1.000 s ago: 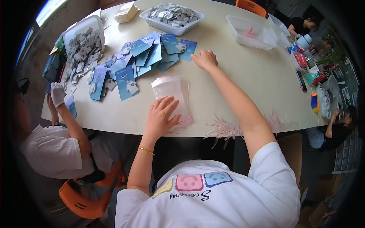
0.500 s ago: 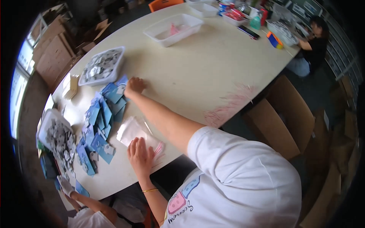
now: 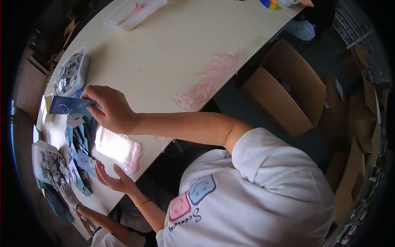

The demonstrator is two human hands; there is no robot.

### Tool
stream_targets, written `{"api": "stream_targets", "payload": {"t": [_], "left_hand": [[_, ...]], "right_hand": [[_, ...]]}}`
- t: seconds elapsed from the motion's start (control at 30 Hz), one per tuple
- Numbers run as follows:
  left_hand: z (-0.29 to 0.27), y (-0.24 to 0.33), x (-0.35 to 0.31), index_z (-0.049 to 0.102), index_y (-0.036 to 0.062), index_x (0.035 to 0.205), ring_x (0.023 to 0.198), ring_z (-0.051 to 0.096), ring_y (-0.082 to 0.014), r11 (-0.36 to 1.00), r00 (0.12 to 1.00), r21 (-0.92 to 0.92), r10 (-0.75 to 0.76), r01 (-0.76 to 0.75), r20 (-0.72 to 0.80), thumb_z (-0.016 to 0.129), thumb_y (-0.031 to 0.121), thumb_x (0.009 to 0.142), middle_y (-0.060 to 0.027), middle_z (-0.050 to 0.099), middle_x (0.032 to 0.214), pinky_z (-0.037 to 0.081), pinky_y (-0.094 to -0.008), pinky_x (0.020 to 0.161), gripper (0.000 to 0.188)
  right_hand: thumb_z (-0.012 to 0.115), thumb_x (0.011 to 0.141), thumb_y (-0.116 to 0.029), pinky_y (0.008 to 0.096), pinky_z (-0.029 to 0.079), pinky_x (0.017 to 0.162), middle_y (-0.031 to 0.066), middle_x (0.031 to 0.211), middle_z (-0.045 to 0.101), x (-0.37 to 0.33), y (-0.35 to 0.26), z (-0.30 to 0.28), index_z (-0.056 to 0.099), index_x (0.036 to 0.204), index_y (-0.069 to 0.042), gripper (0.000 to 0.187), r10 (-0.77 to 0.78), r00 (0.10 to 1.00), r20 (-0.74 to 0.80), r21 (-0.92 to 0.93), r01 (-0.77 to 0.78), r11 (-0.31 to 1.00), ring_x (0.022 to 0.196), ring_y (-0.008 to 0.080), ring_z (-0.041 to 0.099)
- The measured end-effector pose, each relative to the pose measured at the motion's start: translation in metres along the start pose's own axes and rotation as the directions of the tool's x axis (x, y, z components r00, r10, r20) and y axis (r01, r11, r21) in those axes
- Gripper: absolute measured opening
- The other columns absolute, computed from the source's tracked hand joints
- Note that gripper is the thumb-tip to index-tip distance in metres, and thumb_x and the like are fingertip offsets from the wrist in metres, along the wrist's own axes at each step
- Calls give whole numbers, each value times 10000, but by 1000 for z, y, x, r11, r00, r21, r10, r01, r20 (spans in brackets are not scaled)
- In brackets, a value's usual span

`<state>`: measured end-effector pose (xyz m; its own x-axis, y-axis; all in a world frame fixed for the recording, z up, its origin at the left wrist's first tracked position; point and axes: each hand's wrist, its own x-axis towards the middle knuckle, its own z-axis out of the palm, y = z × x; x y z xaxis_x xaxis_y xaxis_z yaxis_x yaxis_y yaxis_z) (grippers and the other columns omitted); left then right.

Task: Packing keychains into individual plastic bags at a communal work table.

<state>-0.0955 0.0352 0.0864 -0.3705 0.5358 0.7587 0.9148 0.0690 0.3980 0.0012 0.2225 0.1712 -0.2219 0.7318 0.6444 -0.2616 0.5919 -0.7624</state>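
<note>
My right hand (image 3: 110, 108) pinches a dark blue printed card (image 3: 66, 105), held up over the left part of the table. A small grey-and-white piece (image 3: 75, 120) shows just under the card; whether it hangs from it I cannot tell. Fingers apart and palm turned up, my left hand (image 3: 114, 178) holds nothing. It is beside a stack of clear plastic bags (image 3: 114, 144) with pinkish edges. Blue cards (image 3: 75, 173) lie in a loose heap to the left of the bags, partly hidden by my right hand.
Two white tubs hold grey-and-white pieces: a far tub (image 3: 85, 68) and a near tub (image 3: 36, 160). A co-worker's gloved hand (image 3: 69, 196) is by the near one. Pink-and-clear strips (image 3: 205, 82) lie along the right table edge. An open carton (image 3: 273, 101) stands beyond it.
My right hand has come back from the far end of the card heap, lifting a blue card. My left hand has left the bags and turned palm up. The view has shifted.
</note>
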Motion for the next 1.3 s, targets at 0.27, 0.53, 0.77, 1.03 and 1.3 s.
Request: {"api": "stream_targets", "payload": {"t": [0.27, 0.53, 0.77, 1.03, 1.3], "left_hand": [[-44, 25, 6, 541, -19, 1155, 1058, 545, -236, 405, 894, -800, -259, 443, 365, 644, 322, 838, -152, 556, 1172, 410, -341, 922, 477], [-31, 38, -39, 589, -5, 1078, 944, 587, -154, 331, 802, -772, -479, 542, 357, 607, 78, 867, -68, 627, 1031, 445, -278, 853, 227], [-42, 47, -44, 542, -2, 1164, 966, 602, -178, 232, 751, -812, -571, 536, 332, 533, 136, 925, -83, 618, 1074, 473, -282, 834, 276], [-27, 62, 5, 674, 11, 919, 727, 594, -58, 56, 586, -698, -592, 714, 553, 663, 116, 849, -18, 668, 841, 466, -207, 654, 126], [-29, 69, -6, 679, 16, 880, 694, 588, -59, 67, 594, -740, -647, 669, 479, 683, 85, 822, -13, 665, 807, 465, -202, 623, 90]], "right_hand": [[640, 769, 47, 299, 494, 745, 75, 893, 627, -98, -25, -49, 542, 974, -28, 239, 180, 874, 452, 293, -336, 895, 849, 194, 624], [639, 769, 44, 282, 480, 777, 57, 892, 631, -125, -22, -51, 554, 1007, -17, 260, 339, 722, 603, 240, -569, 787, 857, 118, 594], [646, 784, 26, 264, 464, 796, 14, 913, 621, -126, -27, -40, 559, 1047, -40, 285, 337, 622, 707, 254, -668, 699, 899, 85, 571], [644, 835, -22, 216, 471, 793, 12, 909, 623, -118, -18, -37, 563, 1038, -17, 218, 507, 486, 712, 300, -863, 406, 849, 57, 570], [616, 876, -98, 199, 498, 618, 3, 945, 582, -147, -31, -38, 508, 1126, -30, 281, 463, 534, 708, 205, -782, 588, 821, 55, 556]]}}
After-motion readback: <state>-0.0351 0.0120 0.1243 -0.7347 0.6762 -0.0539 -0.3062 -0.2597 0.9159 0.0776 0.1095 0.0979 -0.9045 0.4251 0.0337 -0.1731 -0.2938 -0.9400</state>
